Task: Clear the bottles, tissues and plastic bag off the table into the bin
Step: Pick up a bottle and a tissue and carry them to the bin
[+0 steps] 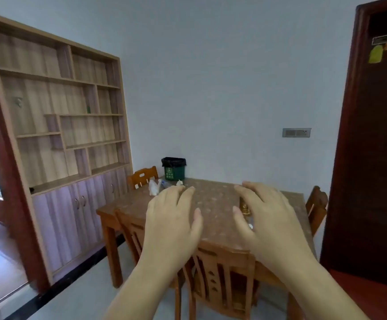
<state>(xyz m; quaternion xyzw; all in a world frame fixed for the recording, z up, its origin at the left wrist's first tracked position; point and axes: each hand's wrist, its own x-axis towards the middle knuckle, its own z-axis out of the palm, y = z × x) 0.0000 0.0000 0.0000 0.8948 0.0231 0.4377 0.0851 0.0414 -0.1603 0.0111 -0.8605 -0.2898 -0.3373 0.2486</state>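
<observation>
Pale blue walls enclosed a brown speckled wooden table point(213, 204). At its far left corner lay crumpled white tissues point(153, 187), a clear plastic bottle point(165, 184) lying down, and the small green bin with a black liner point(174, 168); its white label was too blurred to read. The left hand point(173, 224) and right hand point(272, 221) hovered empty, fingers spread. An amber glass bottle point(245, 207) showed partly behind the right hand.
</observation>
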